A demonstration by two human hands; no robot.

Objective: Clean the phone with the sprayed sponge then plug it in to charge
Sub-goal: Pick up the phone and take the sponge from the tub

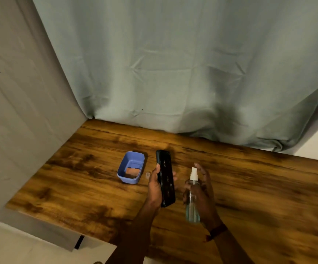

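Left hand [155, 189] grips the phone [165, 178] from its left side: thumb lies on the near long edge, fingertips curl round the far long edge. The phone is dark, lifted off the wooden table [268, 187], long axis running away from me. Right hand [203, 195], just right of the phone, wraps the clear spray bottle [192, 202]; forefinger is raised beside the white nozzle [194, 173], and I cannot tell if it touches. Only a narrow gap separates phone and bottle. There is a dark band [218, 230] on the right wrist. Just left of the phone, close to my thumb, a small clear cap [147, 175] lies on the wood. Further left of the phone sits the blue tub [130, 167], with the orange sponge [132, 172] lying in its near end. Beyond the phone a strip of bare wood runs to the table's far edge, where the green cloth [173, 73] hangs. Left of the phone, past the tub, the table's side edge meets the grey cloth [21, 111]. Right of the phone, past the bottle, lies broad open wood.
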